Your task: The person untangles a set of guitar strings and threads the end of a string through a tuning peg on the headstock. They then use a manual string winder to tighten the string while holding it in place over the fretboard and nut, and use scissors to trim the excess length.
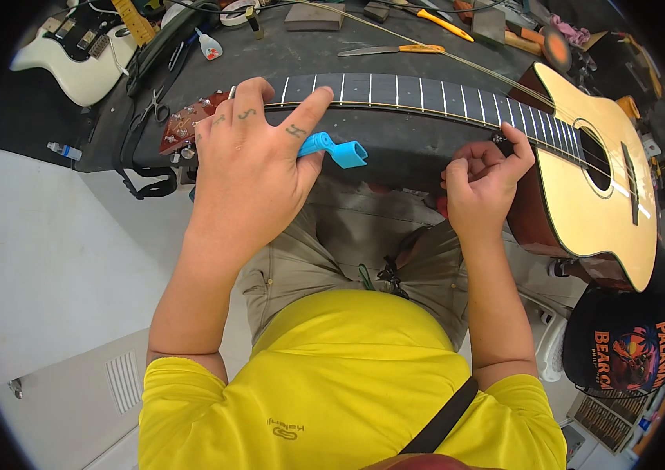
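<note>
An acoustic guitar [599,106] with a pale top lies across the front of the bench, its neck pointing left. My left hand [250,149] reaches over the nut end of the fretboard [383,88]. A light-blue string winder [336,150] is held under its thumb, while the fingers rest by the reddish headstock [184,129], partly hiding it. Near the neck's body end is my right hand [485,180], its index fingertip against the fretboard's near edge. The thumb and other fingers are curled together; whatever they pinch is too small to make out.
Behind the neck lie an orange-handled knife [395,50], an orange tool [444,25] and a grey block [314,17]. Scissors [151,110] and a black strap [144,186] are at the left. A white electric guitar [74,66] sits far left; a dark cap [622,329] is at right.
</note>
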